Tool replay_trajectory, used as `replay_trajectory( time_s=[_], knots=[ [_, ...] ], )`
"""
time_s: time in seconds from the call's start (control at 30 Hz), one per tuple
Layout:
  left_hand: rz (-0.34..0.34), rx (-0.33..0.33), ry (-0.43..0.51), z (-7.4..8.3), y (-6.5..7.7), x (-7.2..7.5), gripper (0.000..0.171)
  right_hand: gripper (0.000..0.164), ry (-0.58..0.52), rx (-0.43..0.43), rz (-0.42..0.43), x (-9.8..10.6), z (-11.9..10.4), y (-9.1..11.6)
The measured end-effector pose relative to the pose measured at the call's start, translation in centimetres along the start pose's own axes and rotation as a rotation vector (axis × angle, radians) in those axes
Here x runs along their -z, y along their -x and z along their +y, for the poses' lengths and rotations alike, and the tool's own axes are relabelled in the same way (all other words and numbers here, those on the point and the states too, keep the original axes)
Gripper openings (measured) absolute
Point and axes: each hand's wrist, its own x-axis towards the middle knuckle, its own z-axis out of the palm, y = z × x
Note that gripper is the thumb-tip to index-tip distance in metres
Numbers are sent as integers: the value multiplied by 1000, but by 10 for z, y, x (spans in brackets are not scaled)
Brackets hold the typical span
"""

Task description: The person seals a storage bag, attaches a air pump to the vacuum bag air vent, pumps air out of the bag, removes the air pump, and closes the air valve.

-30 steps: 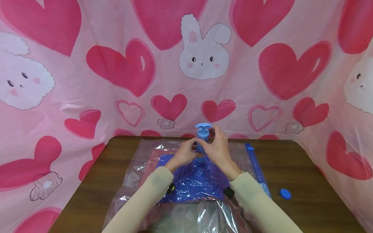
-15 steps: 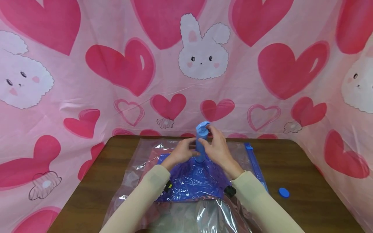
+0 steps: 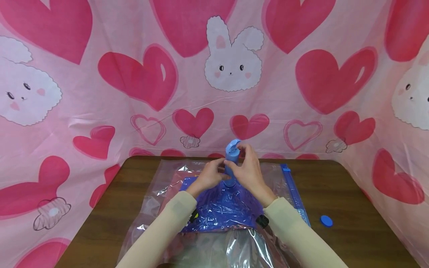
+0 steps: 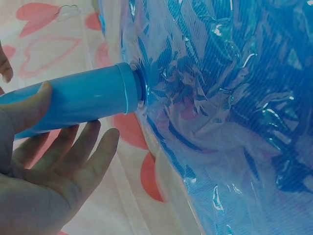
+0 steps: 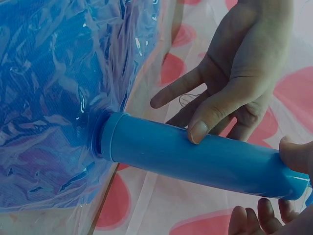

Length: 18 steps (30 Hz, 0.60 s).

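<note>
A blue hand pump (image 3: pixel 232 158) stands upright on a clear plastic vacuum bag (image 3: pixel 214 247) with blue fabric (image 3: pixel 222 216) inside. Its lower end meets the bag's round valve, as the left wrist view shows with the pump's cylinder (image 4: pixel 88 98). My left hand (image 3: pixel 209 175) holds the cylinder from the left, thumb against its side and fingers on the far side. Higher up, my right hand (image 3: pixel 249 167) grips the pump near its top, just under the light blue handle (image 3: pixel 232 145). In the right wrist view, fingers of the right hand (image 5: pixel 288 220) curl around the handle end.
The bag lies on a dark wooden table (image 3: pixel 110 212), with a blue zip strip (image 3: pixel 295 191) along its right side. A round blue cap (image 3: pixel 326 221) lies on the table to the right. Behind hangs a pink curtain (image 3: pixel 191 93) with hearts and rabbits.
The pump's handle has turned from facing straight across to an angled position, with my right hand at the top. Since half a second ago the hands have barely shifted.
</note>
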Motion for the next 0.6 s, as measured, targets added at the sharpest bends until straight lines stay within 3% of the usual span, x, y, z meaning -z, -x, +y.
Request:
replay_trajectory(
  time_s=[0.4,0.6],
  knots=[
    [-21,-2,39,1,-2,1,60,54,-2,57,-41,5,2,-3],
    [-24,-8,22,-1,-2,-1,58,59,7,75,-58,8,5,-2]
  ],
)
